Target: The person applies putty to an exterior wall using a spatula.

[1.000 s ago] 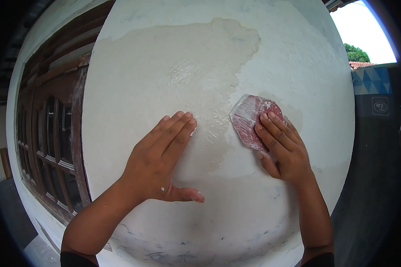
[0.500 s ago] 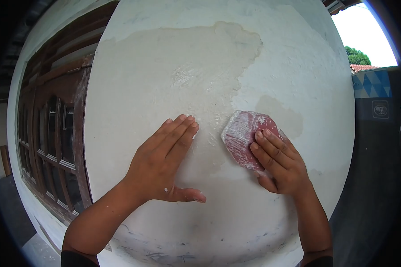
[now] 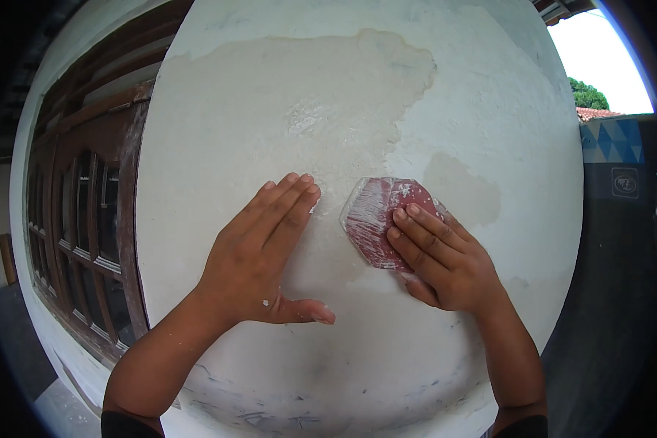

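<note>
A red putty spreader (image 3: 372,219), smeared with white filler, lies against the white wall (image 3: 226,131). My right hand (image 3: 452,266) grips it, with the fingers laid over its face and the thumb at its lower edge. To the left of it, my left hand (image 3: 259,252) is stretched out with the thumb held apart, and it holds nothing. Its fingertips are at the wall, beside a wet, glossy stretch of filler; a bit of white filler clings to the index finger. Damp, darker patches (image 3: 460,190) show on the wall.
A brown wooden window (image 3: 87,219) with glass panes is set into the wall on the left. At the right edge stands a dark panel (image 3: 620,241) with a blue triangle pattern. Behind it are roof tiles and a green tree (image 3: 588,95).
My right hand has slid the putty spreader left along the wall, closer to my left hand. My left hand stays spread and has shifted slightly up and left in view.
</note>
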Tool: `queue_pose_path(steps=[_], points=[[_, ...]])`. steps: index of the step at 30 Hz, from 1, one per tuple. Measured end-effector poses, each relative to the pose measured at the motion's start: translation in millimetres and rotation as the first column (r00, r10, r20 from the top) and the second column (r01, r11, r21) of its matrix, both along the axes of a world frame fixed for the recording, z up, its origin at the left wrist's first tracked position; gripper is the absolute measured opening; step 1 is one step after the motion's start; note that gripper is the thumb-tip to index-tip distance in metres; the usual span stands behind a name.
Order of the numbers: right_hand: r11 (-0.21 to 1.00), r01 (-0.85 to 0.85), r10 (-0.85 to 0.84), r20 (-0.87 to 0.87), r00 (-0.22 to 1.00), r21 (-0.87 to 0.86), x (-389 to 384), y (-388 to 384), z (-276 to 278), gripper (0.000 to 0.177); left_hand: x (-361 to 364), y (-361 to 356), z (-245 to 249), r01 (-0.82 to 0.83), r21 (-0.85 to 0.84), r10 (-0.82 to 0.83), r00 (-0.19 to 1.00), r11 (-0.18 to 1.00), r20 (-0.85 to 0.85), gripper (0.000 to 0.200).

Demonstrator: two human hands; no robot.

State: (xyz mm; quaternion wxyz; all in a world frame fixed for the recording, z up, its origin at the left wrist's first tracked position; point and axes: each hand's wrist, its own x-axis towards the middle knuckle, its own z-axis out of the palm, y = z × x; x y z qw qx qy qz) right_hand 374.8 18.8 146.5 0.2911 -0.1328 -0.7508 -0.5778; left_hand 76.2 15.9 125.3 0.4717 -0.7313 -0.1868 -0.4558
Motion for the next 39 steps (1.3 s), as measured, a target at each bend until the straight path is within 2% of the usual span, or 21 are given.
queue_pose_path(steps=[4,6,10,13,19,21,25,27,31,33,34,37,39], points=[[1.000,0.015,-0.015,-0.019,1.000,-0.009,18.8,2.4,-8.6,0.050,-1.0,-6.8,-1.2,-0.026,0.003,0.026,0.999,1.000,-0.021,0.120],[0.999,0.034,-0.032,-0.087,0.996,0.014,32.5,-1.2,-13.5,0.049,-2.9,-7.1,-2.2,-0.018,-0.016,0.018,1.000,1.000,-0.022,0.119],[1.000,-0.005,0.007,-0.097,0.995,0.020,20.8,-1.8,-1.6,0.052,1.2,-3.6,0.6,-0.031,-0.001,0.031,0.999,1.000,-0.030,0.119],[1.000,0.018,-0.018,-0.032,0.999,0.006,19.3,5.9,-6.3,0.054,2.4,-3.9,0.1,-0.016,-0.004,0.016,0.999,1.000,-0.035,0.119],[0.999,-0.021,0.017,-0.132,0.991,-0.030,28.5,-6.2,-13.2,0.054,-1.2,-5.3,-3.3,-0.025,-0.021,0.024,0.999,0.999,-0.033,0.118],[1.000,0.011,-0.010,-0.103,0.995,0.009,19.1,-7.0,-3.6,0.056,0.0,-3.6,-3.0,-0.030,0.001,0.030,0.999,1.000,-0.028,0.119],[1.000,0.016,-0.018,-0.075,0.997,-0.025,32.4,3.1,-13.6,0.056,-2.5,-4.8,-4.7,-0.041,-0.003,0.041,0.999,0.999,-0.019,0.119],[0.999,-0.014,0.009,-0.145,0.989,-0.036,40.0,-1.5,-19.8,0.054,-5.0,-6.0,-6.4,-0.030,-0.020,0.030,0.999,0.999,-0.019,0.118],[0.999,-0.033,0.030,-0.181,0.983,-0.011,15.6,-7.3,-1.2,0.054,-0.7,-1.3,-4.3,-0.032,-0.013,0.031,0.999,0.999,-0.030,0.119],[1.000,-0.013,0.011,-0.122,0.992,-0.014,5.3,-6.6,6.8,0.055,1.3,-2.1,-2.9,-0.030,-0.002,0.030,0.999,1.000,-0.021,0.119],[0.999,0.040,-0.043,-0.108,0.993,-0.033,7.4,-4.3,6.4,0.058,0.8,-3.7,-2.9,-0.031,-0.001,0.031,0.999,1.000,-0.023,0.119],[0.998,0.070,-0.068,-0.158,0.985,0.004,28.7,2.9,-3.7,0.060,-4.5,-8.1,-4.8,-0.028,-0.016,0.028,1.000,0.999,-0.004,0.118],[0.999,0.032,-0.027,-0.170,0.985,0.029,29.1,2.8,1.3,0.061,-8.0,-9.5,-4.0,-0.044,-0.010,0.044,0.999,0.999,-0.013,0.119]])
